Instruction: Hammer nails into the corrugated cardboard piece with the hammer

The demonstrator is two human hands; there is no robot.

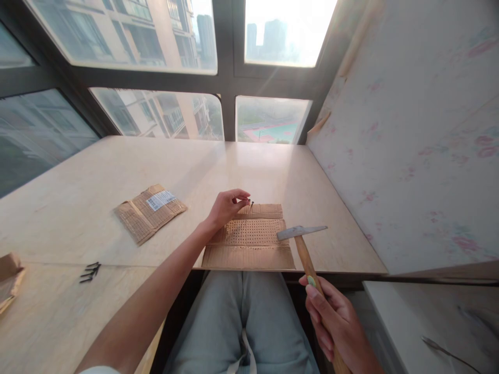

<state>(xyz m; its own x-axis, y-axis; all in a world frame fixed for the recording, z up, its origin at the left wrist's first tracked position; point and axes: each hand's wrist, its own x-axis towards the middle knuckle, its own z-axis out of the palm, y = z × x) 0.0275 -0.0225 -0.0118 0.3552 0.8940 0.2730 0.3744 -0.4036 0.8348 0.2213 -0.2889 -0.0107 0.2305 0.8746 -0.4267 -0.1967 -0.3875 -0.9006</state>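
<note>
My right hand (331, 317) is wrapped round the wooden handle of a hammer (302, 231). The hammer's metal head hangs over the right edge of a flat piece of cardboard (249, 258) dotted with rows of small holes. Fingers pinched together, my left hand (231, 204) is at the far edge of this cardboard. A small dark nail shows at its fingertips, partly hidden by them. Just right of the fingertips, another dark nail (251, 204) stands slightly tilted at the cardboard.
Several dark nails (90, 271) lie on the pale tabletop (148, 161) at left. A second cardboard piece (151, 212) with a label lies farther back. Cardboard (8, 280) sits at the left edge. Windows border the back; a papered wall (413, 156) stands at right.
</note>
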